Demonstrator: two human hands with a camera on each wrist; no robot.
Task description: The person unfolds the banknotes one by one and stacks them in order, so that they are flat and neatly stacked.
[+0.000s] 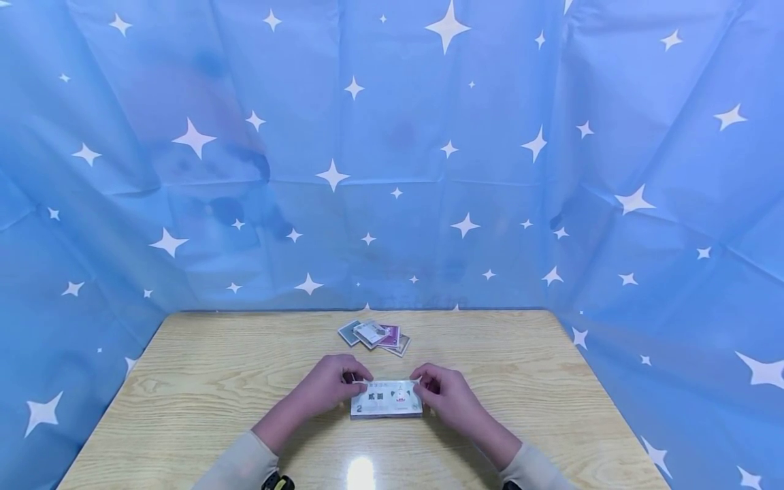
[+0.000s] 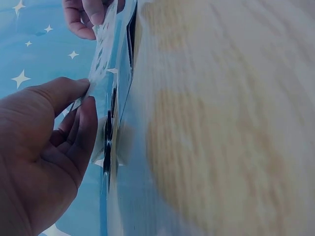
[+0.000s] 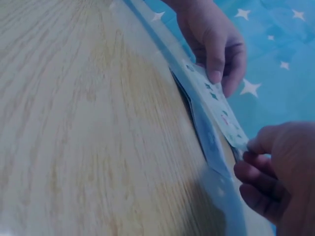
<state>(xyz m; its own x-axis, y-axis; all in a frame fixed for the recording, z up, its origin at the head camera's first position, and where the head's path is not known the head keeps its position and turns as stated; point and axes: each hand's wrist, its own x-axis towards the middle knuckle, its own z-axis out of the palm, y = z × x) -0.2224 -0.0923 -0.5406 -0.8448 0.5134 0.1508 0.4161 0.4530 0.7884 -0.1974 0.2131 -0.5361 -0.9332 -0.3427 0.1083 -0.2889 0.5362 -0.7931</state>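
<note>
A pale paper note [image 1: 382, 405], printed like play money with a 2 at its lower left corner, is held flat between both hands over the table. My left hand [image 1: 331, 386] pinches its left end between thumb and fingers. At its right end my right hand [image 1: 452, 396] grips with thumb and forefinger. In the right wrist view, a darker bluish note or thin stack [image 3: 209, 135] shows just beneath it, close over the table. The left wrist view has the held note [image 2: 102, 51] edge-on.
Several overlapping notes, one of them purple [image 1: 392, 336], lie in a loose pile behind the hands. The wooden table [image 1: 245, 367] ends at a blue curtain [image 1: 398, 204] with white stars. A bright reflection lies near the front.
</note>
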